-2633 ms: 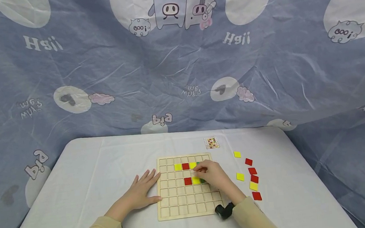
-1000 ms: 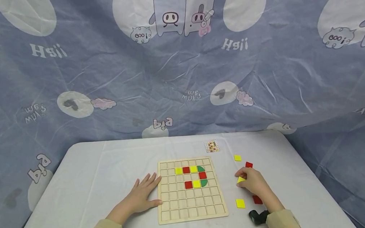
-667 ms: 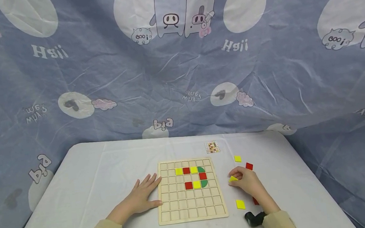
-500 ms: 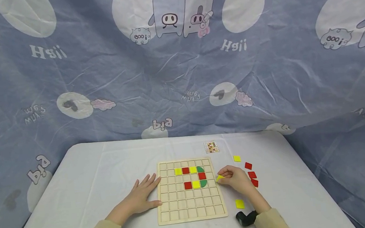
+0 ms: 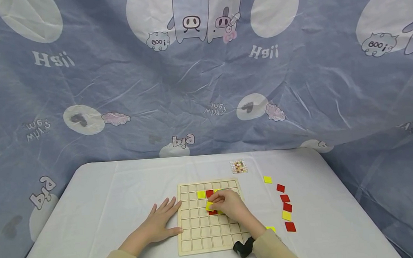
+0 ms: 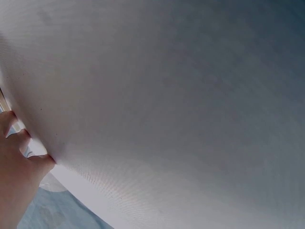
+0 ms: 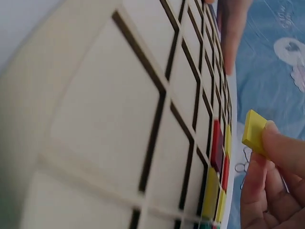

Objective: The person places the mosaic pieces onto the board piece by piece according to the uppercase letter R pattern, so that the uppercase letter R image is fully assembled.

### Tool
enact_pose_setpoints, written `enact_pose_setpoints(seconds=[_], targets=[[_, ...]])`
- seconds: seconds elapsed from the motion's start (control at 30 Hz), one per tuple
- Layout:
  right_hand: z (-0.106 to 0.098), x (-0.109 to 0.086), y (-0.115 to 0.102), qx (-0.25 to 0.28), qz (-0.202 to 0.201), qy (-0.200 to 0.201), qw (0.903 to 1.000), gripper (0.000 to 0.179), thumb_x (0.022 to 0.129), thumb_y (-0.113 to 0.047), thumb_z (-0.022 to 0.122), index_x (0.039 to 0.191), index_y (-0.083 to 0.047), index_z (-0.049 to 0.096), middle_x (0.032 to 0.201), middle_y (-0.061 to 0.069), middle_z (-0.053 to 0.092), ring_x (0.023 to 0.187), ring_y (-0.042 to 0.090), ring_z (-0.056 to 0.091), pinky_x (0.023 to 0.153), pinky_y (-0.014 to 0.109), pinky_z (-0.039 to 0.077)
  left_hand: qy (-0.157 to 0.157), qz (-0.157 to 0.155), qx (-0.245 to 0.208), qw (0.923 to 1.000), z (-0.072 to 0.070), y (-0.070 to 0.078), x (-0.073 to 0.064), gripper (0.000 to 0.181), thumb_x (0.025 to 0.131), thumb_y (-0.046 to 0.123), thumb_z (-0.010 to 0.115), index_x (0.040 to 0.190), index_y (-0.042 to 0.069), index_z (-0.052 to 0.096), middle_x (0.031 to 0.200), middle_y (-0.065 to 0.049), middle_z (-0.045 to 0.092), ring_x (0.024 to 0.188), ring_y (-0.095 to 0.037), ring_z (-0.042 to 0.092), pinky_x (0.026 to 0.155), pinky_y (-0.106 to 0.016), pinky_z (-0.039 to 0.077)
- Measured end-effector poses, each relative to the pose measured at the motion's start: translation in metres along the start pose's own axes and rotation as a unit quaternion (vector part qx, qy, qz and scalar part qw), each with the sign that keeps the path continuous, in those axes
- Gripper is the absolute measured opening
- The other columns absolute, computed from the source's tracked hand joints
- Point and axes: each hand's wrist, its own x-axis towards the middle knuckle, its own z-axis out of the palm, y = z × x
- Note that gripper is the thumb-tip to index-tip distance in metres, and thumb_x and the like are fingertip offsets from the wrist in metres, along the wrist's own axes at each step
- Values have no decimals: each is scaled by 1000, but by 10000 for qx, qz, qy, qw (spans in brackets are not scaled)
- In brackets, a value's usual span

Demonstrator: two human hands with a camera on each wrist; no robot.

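Observation:
My right hand (image 5: 231, 205) pinches a yellow square tile (image 7: 255, 132) between thumb and fingers, over the wooden grid board (image 5: 201, 232). In the head view this tile overlaps the top of a red tile (image 5: 212, 213) in the board. Along an upper row sit a yellow tile (image 5: 201, 194) and a red tile (image 5: 209, 193); the hand hides part of the tiles to their right. Fingers spread, my left hand (image 5: 156, 223) lies on the table with its fingertips and thumb at the board's left edge. The left wrist view mostly shows white cloth.
Right of the board lie several loose red tiles (image 5: 285, 198) and yellow tiles (image 5: 286, 215). A small printed pattern card (image 5: 239, 166) lies behind the board. A black device (image 5: 243, 248) is at the right wrist. A patterned blue cloth (image 5: 202, 84) hangs behind the white table.
My right hand set a red tile between the green pieces, picked a yellow tile from the right and carried it left over the board. The left hand stayed put.

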Motion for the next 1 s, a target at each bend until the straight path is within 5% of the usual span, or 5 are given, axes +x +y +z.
enact_pose_setpoints(seconds=[0.4,0.67,1.0], targets=[[22,4,-10,-621,-304,-151,9975,5,82,-5,78,84,-8,75,78,-1,69,66,5,57,60,19,49,21,1,13,10000,1,-1,1,88,83,56,70,154,17,34,163,-11,26,152,-36,17,119,-67,9],[23,3,-8,-1240,-473,-248,9908,10,83,-3,76,93,-7,78,88,0,66,71,7,52,63,18,46,5,-82,26,10000,1,0,1,89,82,56,70,154,18,35,163,-11,27,152,-36,18,119,-67,10],[-8,-8,-4,-775,-392,-116,9962,16,87,-12,74,102,-9,76,90,-3,68,77,10,56,65,21,47,31,-102,26,9999,1,2,0,90,81,56,71,154,17,36,162,-11,27,152,-36,18,119,-67,9]])
